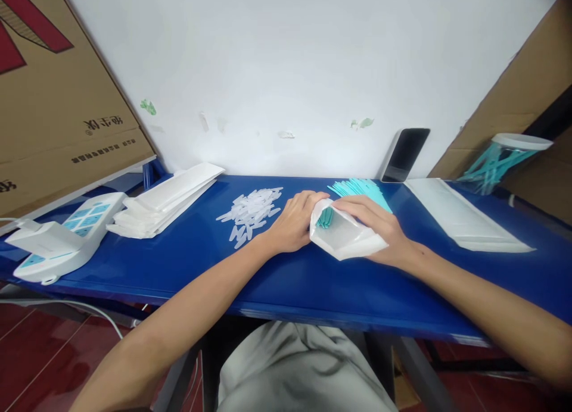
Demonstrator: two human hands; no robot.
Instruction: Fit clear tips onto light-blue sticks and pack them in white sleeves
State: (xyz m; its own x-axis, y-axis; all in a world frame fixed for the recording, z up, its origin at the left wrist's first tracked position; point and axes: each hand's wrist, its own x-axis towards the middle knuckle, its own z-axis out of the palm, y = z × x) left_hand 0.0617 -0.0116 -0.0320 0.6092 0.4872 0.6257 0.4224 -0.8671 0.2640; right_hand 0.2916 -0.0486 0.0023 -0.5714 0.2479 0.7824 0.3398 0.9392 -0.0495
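Note:
Both my hands meet at the middle of the blue table [187,263]. My right hand [379,227] grips a white paper pouch [346,236] that lies tilted, its mouth facing left. Teal sticks [325,217] poke into that mouth. My left hand [292,221] rests at the pouch's opening, fingers curled on its edge and the sticks. Just behind the hands lies a fan of loose teal sticks [360,189]. A pile of small clear plastic pieces [251,212] sits left of my left hand.
A stack of white pouches [165,200] lies at the left, beside a white device with blue panels [62,236]. More flat white pouches [465,218] lie at the right. A dark phone [406,155] leans on the wall. A clear jar of teal sticks [500,162] lies far right. Cardboard boxes [53,102] flank the table.

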